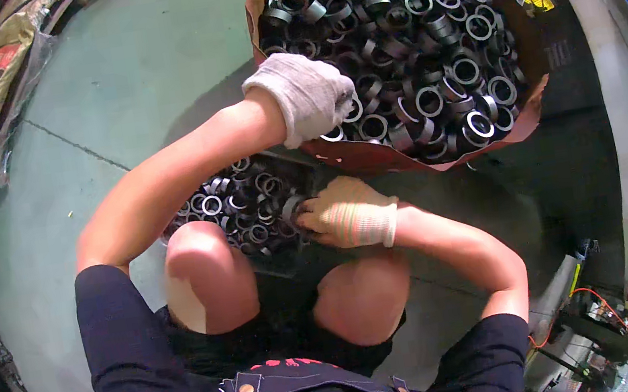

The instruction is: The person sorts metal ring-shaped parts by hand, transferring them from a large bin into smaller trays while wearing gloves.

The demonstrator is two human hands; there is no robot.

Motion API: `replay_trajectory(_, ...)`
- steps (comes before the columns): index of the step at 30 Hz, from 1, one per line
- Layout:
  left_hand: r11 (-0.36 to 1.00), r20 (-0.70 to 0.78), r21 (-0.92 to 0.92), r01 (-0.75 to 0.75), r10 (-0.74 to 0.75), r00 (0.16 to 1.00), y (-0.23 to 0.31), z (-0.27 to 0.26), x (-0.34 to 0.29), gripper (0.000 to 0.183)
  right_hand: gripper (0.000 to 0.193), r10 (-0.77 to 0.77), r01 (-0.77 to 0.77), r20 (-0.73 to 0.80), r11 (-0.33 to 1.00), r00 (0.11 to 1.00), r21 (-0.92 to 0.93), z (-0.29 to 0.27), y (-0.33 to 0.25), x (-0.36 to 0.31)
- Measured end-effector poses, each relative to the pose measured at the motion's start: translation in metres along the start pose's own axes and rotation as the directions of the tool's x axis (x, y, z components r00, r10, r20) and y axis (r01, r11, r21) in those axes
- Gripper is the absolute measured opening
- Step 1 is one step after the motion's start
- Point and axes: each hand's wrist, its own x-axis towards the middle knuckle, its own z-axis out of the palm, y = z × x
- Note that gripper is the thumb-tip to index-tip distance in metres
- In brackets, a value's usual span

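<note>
Head view: my hands are apart; my grey-gloved left hand (306, 98) curls over the near-left edge of the reddish-brown cardboard box (373, 156) of dark metal rings (393, 18), whether gripping I cannot tell; my cream-gloved right hand (349, 213) pinches a grey metal ring (291, 211) at the right edge of the dark shallow container (285, 264), probably set close for easy reach.

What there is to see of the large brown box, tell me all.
The large brown box looks like cardboard, with an uneven rim that juts into a pointed corner at the right. It is open-topped and filled with dark, metal-looking rings. It stands ahead of the person, its far side cut off by the picture's upper edge. The gloved left hand is over its near-left rim; whether they touch is unclear.
</note>
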Motion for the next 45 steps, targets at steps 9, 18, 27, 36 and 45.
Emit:
replay_trajectory(9, 0.998, -0.195, -0.013, -0.065, 0.062, 0.979, -0.005, 0.016, 0.001, 0.021, 0.017, 0.125, -0.058, 0.278, 0.97, 0.952, -0.236, 0.04, 0.0, 0.066)
replay_trajectory(18, 0.99, -0.278, -0.032, -0.136, 0.121, 0.953, -0.009, 0.022, -0.001, 0.018, 0.023, -0.07, 0.12, 0.213, 0.966, 0.975, -0.231, 0.053, -0.001, 0.09)
replay_trajectory(27, 0.993, -0.269, -0.054, -0.104, 0.086, 0.959, -0.01, 0.02, -0.007, 0.02, 0.055, 0.255, -0.429, -0.579, 0.884, 0.775, -0.185, -0.127, 0.045, -0.082)
replay_trajectory(36, 0.981, -0.345, -0.105, -0.164, 0.119, 0.931, -0.009, 0.026, 0.002, 0.022, 0.12, 0.72, -0.559, 0.203, 0.658, 0.664, -0.505, -0.116, 0.144, -0.075)
replay_trajectory(45, 0.967, -0.412, -0.115, -0.228, 0.163, 0.897, -0.01, 0.03, 0.004, 0.017, 0.102, 0.703, -0.497, 0.286, 0.68, 0.651, -0.54, -0.119, 0.15, -0.076)
